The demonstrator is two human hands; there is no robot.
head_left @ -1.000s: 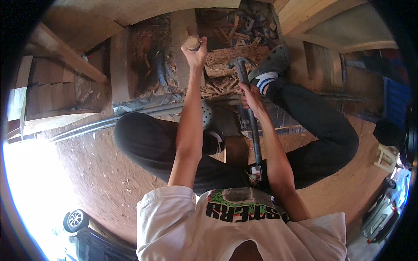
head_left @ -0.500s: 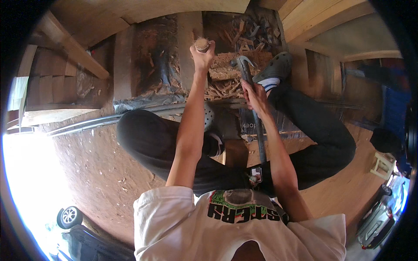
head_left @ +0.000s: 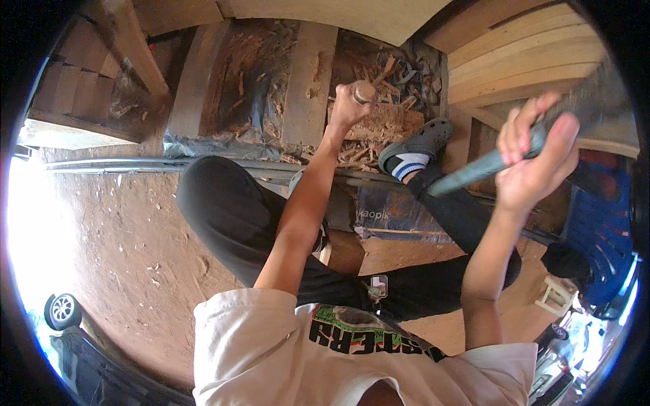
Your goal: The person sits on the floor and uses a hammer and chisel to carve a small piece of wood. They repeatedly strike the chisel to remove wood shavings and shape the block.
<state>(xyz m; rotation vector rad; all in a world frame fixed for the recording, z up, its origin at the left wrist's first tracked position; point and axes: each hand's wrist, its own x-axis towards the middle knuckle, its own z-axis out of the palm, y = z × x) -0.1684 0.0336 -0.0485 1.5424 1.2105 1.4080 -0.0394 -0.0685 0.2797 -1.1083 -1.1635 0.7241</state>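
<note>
My left hand [head_left: 347, 111] is closed around a round wooden handle [head_left: 364, 91], seen end-on; whatever lies below the fist is hidden. Under and beside that fist is a rough, carved piece of wood [head_left: 403, 123] with chips around it. My right hand [head_left: 531, 159] is raised at the right, wrapped round the dark shaft of a claw hammer [head_left: 470, 176]. The hammer's head end is smeared by motion at the upper right, well apart from the wooden handle.
Wood chips [head_left: 359, 154] litter the work spot. Planks [head_left: 313, 81] lie beside it, and a light wooden frame [head_left: 528, 57] stands at the far right. My clog-shod foot [head_left: 423, 139] is next to the chips. A blue chair [head_left: 596, 233] and small stool [head_left: 556, 296] are at the right.
My right hand has swung the hammer up and out to the right, away from the chips. In the picture, my left hand with the wooden handle sits farther right and lower; the whole view has shifted.
</note>
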